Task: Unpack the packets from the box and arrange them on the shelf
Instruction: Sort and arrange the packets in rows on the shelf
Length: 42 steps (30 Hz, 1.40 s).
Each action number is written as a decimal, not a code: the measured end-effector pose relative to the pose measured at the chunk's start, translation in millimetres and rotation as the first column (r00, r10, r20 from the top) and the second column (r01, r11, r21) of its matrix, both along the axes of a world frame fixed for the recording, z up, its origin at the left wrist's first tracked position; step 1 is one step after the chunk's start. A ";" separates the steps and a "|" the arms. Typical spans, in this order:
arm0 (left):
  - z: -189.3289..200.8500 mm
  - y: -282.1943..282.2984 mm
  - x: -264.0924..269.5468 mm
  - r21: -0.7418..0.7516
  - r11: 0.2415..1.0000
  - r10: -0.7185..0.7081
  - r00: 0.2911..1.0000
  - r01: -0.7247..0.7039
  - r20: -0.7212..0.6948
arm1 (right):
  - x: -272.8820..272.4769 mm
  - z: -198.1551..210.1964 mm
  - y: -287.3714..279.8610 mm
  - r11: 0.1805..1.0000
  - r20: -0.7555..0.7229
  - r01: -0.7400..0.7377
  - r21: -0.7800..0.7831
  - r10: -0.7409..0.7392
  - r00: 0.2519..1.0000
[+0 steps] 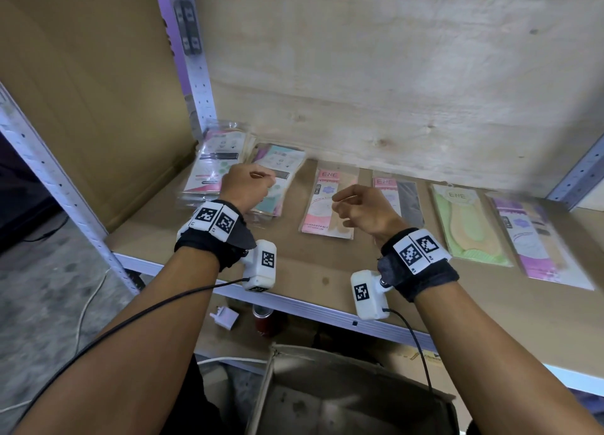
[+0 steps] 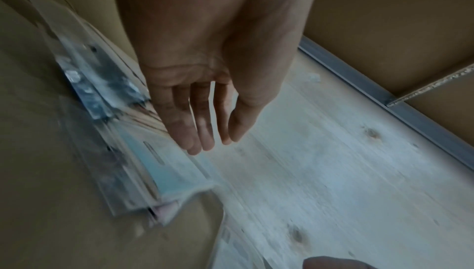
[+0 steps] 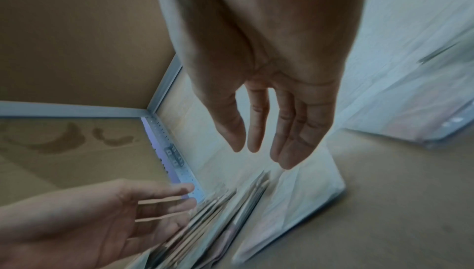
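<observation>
Several flat packets lie in a row on the brown shelf board [image 1: 310, 264]: a stack at far left [image 1: 214, 166], a teal-fronted stack [image 1: 281, 169], a pink packet [image 1: 323, 212], a pink and black one [image 1: 405, 199], a green one [image 1: 467, 228] and a purple one [image 1: 536, 248]. My left hand [image 1: 261, 179] hovers over the teal stack [image 2: 123, 151], fingers relaxed and holding nothing. My right hand [image 1: 343, 205] hangs above the pink packet, also empty with loose fingers [image 3: 290, 141]. The cardboard box [image 1: 266, 385] stands open below the shelf; no packets show inside.
A cardboard panel [image 1: 98, 107] closes the shelf's left side and plywood [image 1: 392, 75] backs it. Perforated metal uprights [image 1: 196, 75] frame the bay. On the lower level sit a white plug [image 1: 225, 317] and a red can [image 1: 263, 320]. Cables trail from both wrists.
</observation>
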<state>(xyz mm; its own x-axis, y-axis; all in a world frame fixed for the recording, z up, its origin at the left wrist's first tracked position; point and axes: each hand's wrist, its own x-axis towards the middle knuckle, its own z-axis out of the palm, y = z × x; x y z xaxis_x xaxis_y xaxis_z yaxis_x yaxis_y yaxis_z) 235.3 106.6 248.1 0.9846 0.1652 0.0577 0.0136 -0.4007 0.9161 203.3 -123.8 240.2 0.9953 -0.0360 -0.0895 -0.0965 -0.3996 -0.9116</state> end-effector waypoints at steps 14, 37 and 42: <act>9.1 65.0 -3.8 -0.040 0.992 0.121 0.991 -0.119 0.053 | 50.6 5.1 115.7 0.996 -0.178 -0.066 0.066 0.077 0.981; -4.8 61.9 -9.7 0.176 0.981 -0.090 0.993 0.076 0.070 | 18.2 21.0 76.9 0.880 -0.095 0.094 0.465 -0.056 0.994; 0.1 38.9 -15.7 0.411 0.888 -0.286 0.947 0.205 0.146 | -12.0 46.4 45.8 0.841 -0.068 -0.033 0.540 0.083 0.994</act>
<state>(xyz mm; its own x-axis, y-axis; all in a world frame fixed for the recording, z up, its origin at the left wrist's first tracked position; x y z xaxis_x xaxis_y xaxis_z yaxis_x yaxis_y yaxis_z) 219.6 145.5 248.2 0.9520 -0.1559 0.2633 -0.2959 -0.6887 0.6620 191.3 -78.0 286.6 0.9817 0.0996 -0.1624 -0.1756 0.1428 -0.9741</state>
